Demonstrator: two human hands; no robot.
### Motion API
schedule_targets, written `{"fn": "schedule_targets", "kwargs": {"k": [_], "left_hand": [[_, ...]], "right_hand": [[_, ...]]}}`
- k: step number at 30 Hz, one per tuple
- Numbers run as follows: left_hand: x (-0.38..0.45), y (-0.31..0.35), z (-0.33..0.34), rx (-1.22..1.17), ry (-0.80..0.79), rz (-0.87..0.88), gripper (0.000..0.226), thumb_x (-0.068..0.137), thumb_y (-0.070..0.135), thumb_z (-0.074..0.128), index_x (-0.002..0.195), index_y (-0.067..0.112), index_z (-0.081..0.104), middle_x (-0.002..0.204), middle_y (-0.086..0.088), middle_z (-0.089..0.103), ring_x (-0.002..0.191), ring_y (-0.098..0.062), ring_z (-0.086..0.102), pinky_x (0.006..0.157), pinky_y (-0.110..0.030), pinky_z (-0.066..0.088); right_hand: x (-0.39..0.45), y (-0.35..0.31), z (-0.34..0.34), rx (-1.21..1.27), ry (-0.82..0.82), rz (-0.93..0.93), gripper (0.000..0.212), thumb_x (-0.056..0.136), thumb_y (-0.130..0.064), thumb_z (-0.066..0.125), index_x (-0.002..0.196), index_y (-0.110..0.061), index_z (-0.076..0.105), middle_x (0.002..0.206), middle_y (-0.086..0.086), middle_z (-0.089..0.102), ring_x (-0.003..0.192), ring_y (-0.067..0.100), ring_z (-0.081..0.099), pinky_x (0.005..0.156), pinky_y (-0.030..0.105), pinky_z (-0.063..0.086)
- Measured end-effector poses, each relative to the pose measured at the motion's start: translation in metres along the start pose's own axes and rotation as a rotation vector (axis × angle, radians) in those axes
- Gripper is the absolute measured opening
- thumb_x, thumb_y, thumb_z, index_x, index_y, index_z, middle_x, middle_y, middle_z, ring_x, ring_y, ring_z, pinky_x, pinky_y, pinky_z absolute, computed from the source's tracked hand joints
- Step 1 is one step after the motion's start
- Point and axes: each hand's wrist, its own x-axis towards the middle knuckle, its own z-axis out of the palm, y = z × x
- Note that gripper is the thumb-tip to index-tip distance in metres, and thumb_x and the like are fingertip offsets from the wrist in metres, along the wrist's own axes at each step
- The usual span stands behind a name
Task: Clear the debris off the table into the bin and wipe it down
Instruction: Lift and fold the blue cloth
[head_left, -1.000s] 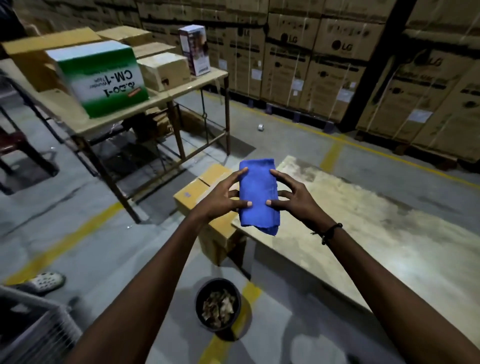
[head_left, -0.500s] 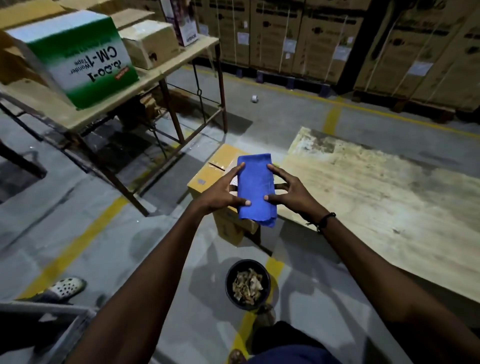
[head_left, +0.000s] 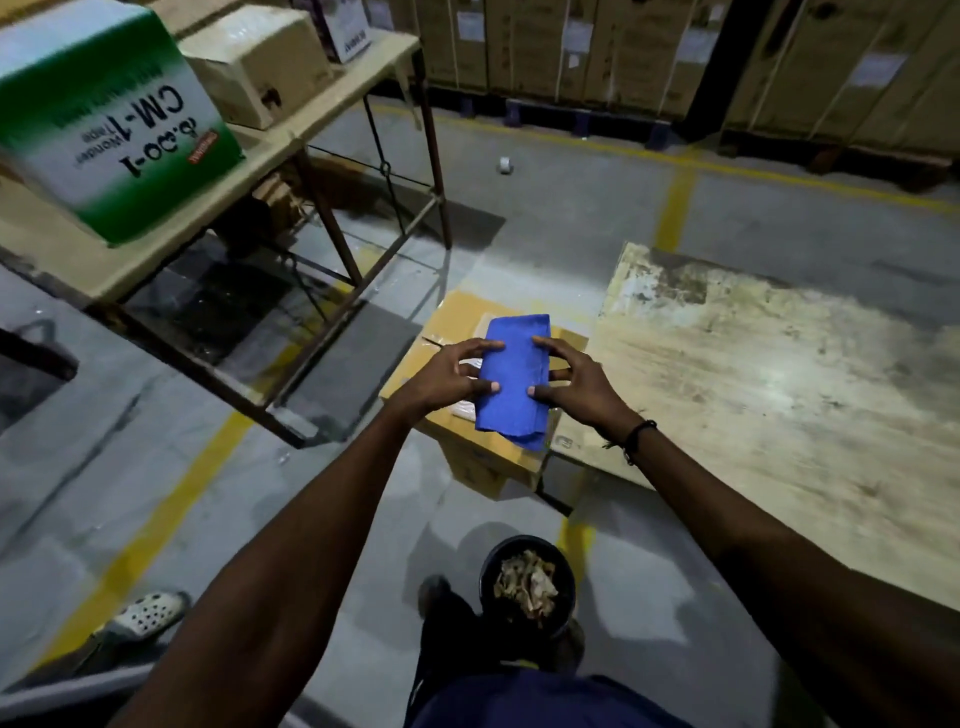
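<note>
Head view shows the left hand (head_left: 447, 376) and right hand (head_left: 576, 387) pinching a folded blue cloth (head_left: 514, 384) by its side edges, over a brown cardboard box (head_left: 441, 415). Beside that box stands the worn wooden table (head_left: 779, 395); nearer the person sits a round black bin (head_left: 527, 584) holding debris.

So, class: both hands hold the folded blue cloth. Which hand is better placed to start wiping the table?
Probably the right hand: it grips the blue cloth on the side nearest the table; the left hand is farther.
</note>
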Motion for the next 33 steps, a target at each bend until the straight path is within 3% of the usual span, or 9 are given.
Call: {"fn": "schedule_targets", "kwargs": {"k": [4,7,11,15,20,25,28,30,33], "left_hand": [[0.065,-0.036,-0.033,0.041,-0.041,-0.047,0.060,0.088,-0.001,0.082,0.142,0.014,0.063,0.149,-0.002,0.055,0.095,-0.014,0.072,0.071,-0.034,0.064],[0.119,-0.068,-0.057,0.140,-0.058,-0.047,0.064,0.083,0.002,0.087,0.141,0.018,0.064,0.147,-0.002,0.059,0.093,-0.017,0.071,0.071,-0.034,0.064],[0.193,-0.123,-0.072,0.279,-0.107,-0.042,0.069,0.078,0.001,0.091,0.140,0.015,0.064,0.142,-0.007,0.059,0.097,-0.026,0.069,0.070,-0.020,0.059],[0.242,-0.163,-0.074,0.384,-0.162,-0.020,0.072,0.077,0.003,0.092,0.142,0.008,0.061,0.139,-0.016,0.057,0.107,-0.030,0.067,0.078,-0.022,0.054],[0.287,-0.211,-0.081,0.494,-0.263,0.002,0.071,0.079,0.003,0.089,0.144,0.002,0.059,0.141,-0.022,0.050,0.114,-0.039,0.065,0.092,-0.032,0.055],[0.297,-0.242,-0.080,0.670,-0.352,0.106,0.068,0.092,0.013,0.078,0.152,0.006,0.046,0.162,-0.019,0.026,0.120,-0.040,0.063,0.102,-0.043,0.055],[0.294,-0.233,-0.068,0.641,-0.281,0.084,0.053,0.109,0.021,0.054,0.157,0.026,0.032,0.129,-0.006,0.062,0.096,-0.005,0.071,0.081,-0.027,0.059],[0.295,-0.228,-0.058,0.674,-0.241,0.051,0.045,0.114,0.038,0.038,0.158,0.040,0.027,0.112,-0.009,0.070,0.081,-0.018,0.072,0.074,-0.045,0.062],[0.297,-0.236,-0.049,0.928,-0.336,0.039,0.054,0.114,0.027,0.037,0.166,0.021,0.021,0.160,-0.022,0.042,0.121,-0.039,0.060,0.101,-0.055,0.050]], "right_hand": [[0.060,0.026,0.024,-0.066,0.086,0.082,0.069,0.086,-0.001,0.085,0.148,-0.016,0.058,0.150,0.009,0.052,0.115,0.031,0.067,0.081,0.026,0.058],[0.106,0.042,0.044,-0.095,0.115,0.173,0.070,0.084,0.001,0.085,0.147,-0.012,0.058,0.146,0.015,0.053,0.110,0.030,0.067,0.092,0.044,0.060],[0.164,0.073,0.072,-0.178,0.153,0.290,0.068,0.085,0.006,0.081,0.147,-0.003,0.056,0.144,0.024,0.050,0.122,0.039,0.061,0.097,0.040,0.056],[0.204,0.106,0.090,-0.274,0.144,0.368,0.068,0.082,0.004,0.081,0.145,0.003,0.055,0.141,0.030,0.050,0.129,0.048,0.055,0.105,0.058,0.050],[0.248,0.136,0.113,-0.433,0.086,0.431,0.065,0.090,-0.004,0.074,0.151,0.000,0.049,0.164,0.023,0.029,0.133,0.040,0.053,0.103,0.035,0.035],[0.270,0.162,0.131,-0.581,-0.022,0.433,0.060,0.099,-0.008,0.062,0.155,-0.002,0.040,0.172,0.016,0.014,0.127,0.040,0.057,0.101,0.040,0.046],[0.279,0.171,0.139,-0.619,-0.026,0.436,0.065,0.097,-0.003,0.062,0.157,-0.001,0.036,0.170,0.017,0.020,0.146,0.044,0.041,0.117,0.050,0.042],[0.288,0.172,0.142,-0.710,-0.102,0.440,0.058,0.097,0.000,0.059,0.152,-0.001,0.040,0.168,0.019,0.022,0.143,0.041,0.042,0.117,0.047,0.040],[0.300,0.174,0.151,-0.817,-0.184,0.430,0.053,0.096,0.007,0.055,0.147,-0.002,0.043,0.156,0.021,0.034,0.134,0.039,0.049,0.108,0.043,0.044]]}}
